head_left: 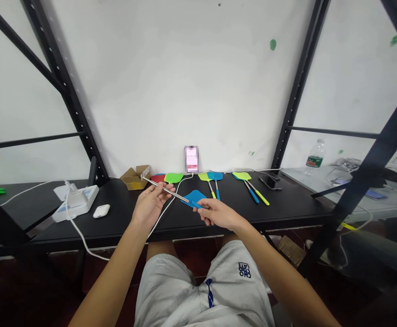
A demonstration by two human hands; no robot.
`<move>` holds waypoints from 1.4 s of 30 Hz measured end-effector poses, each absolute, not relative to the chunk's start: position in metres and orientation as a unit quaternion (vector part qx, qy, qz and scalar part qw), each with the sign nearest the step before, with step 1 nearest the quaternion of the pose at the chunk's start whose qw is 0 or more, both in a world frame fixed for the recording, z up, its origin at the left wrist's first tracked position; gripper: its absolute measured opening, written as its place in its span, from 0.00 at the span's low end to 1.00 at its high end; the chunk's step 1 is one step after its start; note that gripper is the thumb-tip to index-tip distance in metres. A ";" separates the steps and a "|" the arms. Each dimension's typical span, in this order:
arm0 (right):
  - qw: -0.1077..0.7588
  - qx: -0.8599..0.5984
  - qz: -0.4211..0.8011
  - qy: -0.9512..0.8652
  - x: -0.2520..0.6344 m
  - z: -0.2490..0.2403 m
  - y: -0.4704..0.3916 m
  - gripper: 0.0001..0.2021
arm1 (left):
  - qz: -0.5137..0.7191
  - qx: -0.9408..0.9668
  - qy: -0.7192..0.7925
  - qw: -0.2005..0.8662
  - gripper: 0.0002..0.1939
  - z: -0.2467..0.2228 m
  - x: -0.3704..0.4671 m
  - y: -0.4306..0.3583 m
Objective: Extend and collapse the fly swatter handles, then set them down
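L fingers (160, 190) partly hide metal rod (176, 195).

White wall (185, 91), marked with green spots (272, 44), is rising behind black table (116, 227). Black metal frame posts (295, 86) are standing at both sides. Grey table (328, 190) is extending at right. Dark reddish tiled floor (198, 256) is showing below.

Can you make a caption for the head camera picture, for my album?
The left hand steadies a metal rod while the right hand grips its blue handle.
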State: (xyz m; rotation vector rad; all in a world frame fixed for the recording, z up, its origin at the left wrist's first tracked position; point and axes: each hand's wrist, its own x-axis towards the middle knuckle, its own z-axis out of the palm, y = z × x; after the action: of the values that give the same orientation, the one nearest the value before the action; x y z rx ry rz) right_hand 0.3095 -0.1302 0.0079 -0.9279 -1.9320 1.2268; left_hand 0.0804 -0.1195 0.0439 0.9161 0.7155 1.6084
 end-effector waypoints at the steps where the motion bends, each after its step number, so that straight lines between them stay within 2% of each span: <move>1: 0.329 -0.350 0.469 -0.741 0.310 0.009 -0.131 0.11 | 0.679 0.388 0.299 0.547 0.04 0.044 0.082 -0.120; 15: 0.320 -0.319 0.486 -0.748 0.310 0.013 -0.133 0.11 | 0.674 0.397 0.291 0.550 0.04 0.039 0.084 -0.118; 26: 0.324 -0.315 0.518 -0.726 0.309 0.009 -0.131 0.10 | 0.646 0.481 0.291 0.516 0.14 0.039 0.101 -0.133; 33: 0.339 -0.310 0.561 -0.689 0.307 0.015 -0.136 0.13 | 0.604 0.519 0.328 0.509 0.16 0.029 0.129 -0.143; 42: 0.386 -0.318 0.574 -0.648 0.292 0.011 -0.136 0.18 | 0.552 0.565 0.331 0.517 0.14 0.020 0.130 -0.137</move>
State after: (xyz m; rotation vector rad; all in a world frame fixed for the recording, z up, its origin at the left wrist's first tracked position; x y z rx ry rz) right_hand 0.2923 -0.1360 0.0113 -0.8103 -1.6507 1.4614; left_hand 0.1302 -0.1370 0.0204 1.3561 0.7943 1.3252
